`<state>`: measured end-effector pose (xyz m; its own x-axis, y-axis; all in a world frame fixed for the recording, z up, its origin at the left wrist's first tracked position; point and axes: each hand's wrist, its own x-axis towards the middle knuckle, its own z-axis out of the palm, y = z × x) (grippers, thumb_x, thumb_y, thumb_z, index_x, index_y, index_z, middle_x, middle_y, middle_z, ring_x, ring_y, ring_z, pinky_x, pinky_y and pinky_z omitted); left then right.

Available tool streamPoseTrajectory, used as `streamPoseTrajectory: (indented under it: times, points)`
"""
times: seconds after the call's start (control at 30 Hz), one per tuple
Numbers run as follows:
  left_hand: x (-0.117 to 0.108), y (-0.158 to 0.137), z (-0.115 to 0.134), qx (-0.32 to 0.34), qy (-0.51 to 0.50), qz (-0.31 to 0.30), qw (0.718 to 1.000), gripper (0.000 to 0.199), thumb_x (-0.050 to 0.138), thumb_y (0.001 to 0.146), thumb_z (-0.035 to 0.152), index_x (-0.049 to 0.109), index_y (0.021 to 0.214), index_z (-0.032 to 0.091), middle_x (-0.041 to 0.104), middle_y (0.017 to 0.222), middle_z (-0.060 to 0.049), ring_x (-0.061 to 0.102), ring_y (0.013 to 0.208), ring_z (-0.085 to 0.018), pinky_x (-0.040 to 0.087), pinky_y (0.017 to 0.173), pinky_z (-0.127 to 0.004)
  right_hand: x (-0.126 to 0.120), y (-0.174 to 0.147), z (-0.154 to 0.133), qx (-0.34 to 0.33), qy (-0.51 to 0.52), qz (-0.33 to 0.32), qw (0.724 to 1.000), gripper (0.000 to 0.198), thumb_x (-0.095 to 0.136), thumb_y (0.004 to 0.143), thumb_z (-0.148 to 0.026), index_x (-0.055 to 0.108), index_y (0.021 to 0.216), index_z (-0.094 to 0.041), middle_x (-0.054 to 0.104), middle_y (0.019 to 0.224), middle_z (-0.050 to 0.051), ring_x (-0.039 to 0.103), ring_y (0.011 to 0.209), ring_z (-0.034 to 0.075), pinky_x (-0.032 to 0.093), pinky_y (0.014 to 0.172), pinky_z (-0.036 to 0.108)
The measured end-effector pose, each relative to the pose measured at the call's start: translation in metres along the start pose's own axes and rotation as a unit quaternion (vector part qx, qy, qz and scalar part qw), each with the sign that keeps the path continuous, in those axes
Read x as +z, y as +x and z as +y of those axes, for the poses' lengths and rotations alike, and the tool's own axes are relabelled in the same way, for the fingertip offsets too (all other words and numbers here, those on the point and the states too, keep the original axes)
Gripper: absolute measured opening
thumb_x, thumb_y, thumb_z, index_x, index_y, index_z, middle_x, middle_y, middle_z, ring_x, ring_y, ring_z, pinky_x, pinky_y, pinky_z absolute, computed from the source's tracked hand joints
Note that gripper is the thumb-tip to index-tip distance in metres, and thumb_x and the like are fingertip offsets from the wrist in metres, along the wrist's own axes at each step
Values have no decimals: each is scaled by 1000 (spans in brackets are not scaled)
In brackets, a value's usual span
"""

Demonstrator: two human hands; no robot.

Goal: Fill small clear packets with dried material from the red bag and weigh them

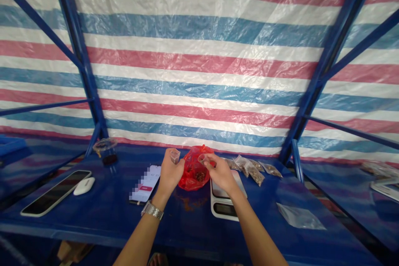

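— What sits nearest the camera on the blue desk?

— Two bare forearms, cut off by the bottom edge, the left with a metal wristwatch. An empty clear pouch lies to the right; a white scale is partly hidden under the right arm.

— And the hands?

— The left hand has its fingers closed around a small clear cup. The right hand pinches a second small cup at its fingertips. Both cups are held up just over a red plastic bag that sits between the hands; its dark contents are hard to make out.

— Farther out?

— A phone with a blurred screen, a tablet and a white mouse lie to the left. Filled packets lie behind the right hand. A lidded cup stands by the frame post, before a striped tarpaulin.
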<state>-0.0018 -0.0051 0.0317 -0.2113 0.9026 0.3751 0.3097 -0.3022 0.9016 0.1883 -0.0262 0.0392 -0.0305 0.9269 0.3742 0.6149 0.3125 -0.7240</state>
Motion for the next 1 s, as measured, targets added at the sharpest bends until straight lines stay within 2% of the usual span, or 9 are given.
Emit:
streamPoseTrajectory:
  times: [0.07, 0.2, 0.3, 0.4, 0.53, 0.7, 0.8, 0.9, 1.0]
  points:
    - [3, -5, 6, 39, -4, -22, 999, 15, 57, 80, 14, 52, 93, 22, 56, 78, 4, 56, 72, -14, 46, 72, -26, -4, -1, -10, -24, 26, 29, 999, 32, 56, 92, -17, 71, 120, -23, 75, 125, 4, 68, 118, 20, 47, 108, 34]
    - [13, -17, 4, 87, 34, -111, 989, 2, 55, 88, 20, 55, 89, 22, 61, 75, 2, 59, 72, -15, 44, 70, -27, -6, -5, -23, -102, 32, 104, 989, 34, 62, 88, -15, 73, 120, -23, 75, 124, 5, 65, 117, 23, 46, 107, 37]
    - [24, -21, -1, 83, 47, -129, 987, 9, 56, 87, 19, 59, 96, 22, 70, 86, -1, 66, 81, -19, 47, 75, -28, -4, -9, -28, -169, -30, 87, 981, 37, 59, 90, -9, 74, 120, -26, 74, 126, 4, 62, 117, 24, 45, 107, 39]
    - [32, -23, -3, 72, 13, -138, 988, 20, 59, 87, 21, 59, 107, 20, 74, 98, -5, 70, 88, -22, 51, 79, -32, -2, -11, -31, -215, -83, 67, 971, 43, 52, 92, -4, 73, 123, -27, 72, 129, 5, 60, 117, 25, 45, 106, 43]
    - [38, -25, 2, 72, -29, -137, 988, 20, 57, 90, 26, 58, 109, 19, 74, 98, -5, 71, 89, -22, 53, 81, -33, -1, -12, -34, -249, -111, 75, 959, 47, 46, 96, -3, 74, 124, -27, 70, 131, 4, 60, 114, 25, 47, 102, 42]
    - [29, -24, 14, 25, 58, -100, 993, 13, 54, 89, 21, 57, 102, 21, 73, 92, -4, 70, 84, -20, 51, 78, -31, 2, -10, -25, -203, -127, 125, 963, 43, 49, 97, -8, 71, 129, -26, 69, 132, 5, 60, 116, 26, 46, 101, 41]
    - [15, -27, 23, -39, 143, -63, 987, 12, 52, 87, 21, 54, 99, 22, 73, 88, -8, 71, 84, -26, 49, 76, -36, 6, -6, -9, -152, -168, 91, 970, 49, 50, 90, -2, 71, 128, -25, 70, 131, 5, 59, 116, 26, 45, 101, 40]
    - [5, -37, 28, -84, 230, -87, 966, 17, 59, 86, 31, 56, 99, 20, 75, 91, -16, 73, 88, -37, 49, 75, -41, 13, -1, 6, -98, -232, 8, 968, 56, 54, 80, 4, 74, 123, -26, 73, 125, 4, 59, 115, 27, 43, 100, 39]
    - [5, -50, 27, -101, 360, -173, 911, 32, 56, 91, 41, 56, 110, 16, 76, 103, -23, 74, 99, -40, 50, 80, -43, 19, 6, 11, -53, -291, -42, 954, 53, 60, 78, 2, 76, 121, -24, 74, 123, 6, 58, 118, 28, 41, 102, 39]
